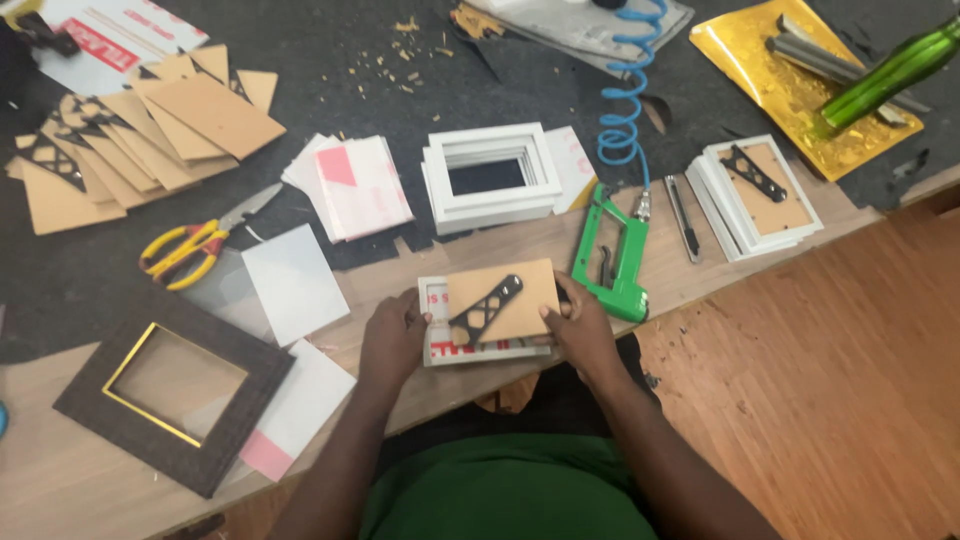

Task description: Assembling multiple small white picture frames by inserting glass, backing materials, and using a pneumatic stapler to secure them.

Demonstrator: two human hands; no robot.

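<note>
A small white picture frame lies face down near the table's front edge. On it rests a brown backing board with a black stand piece fixed across it. My left hand grips the frame's left side, thumb on the board's edge. The board's right side is held by my right hand, fingers curled over its edge. A green pneumatic staple gun lies just right of my right hand, joined to a coiled blue air hose.
A dark brown frame with gold inner edge lies front left. Yellow scissors, glass sheets, stacked backing boards, stacked white frames, finished frames, a utility knife and gold foil surround me.
</note>
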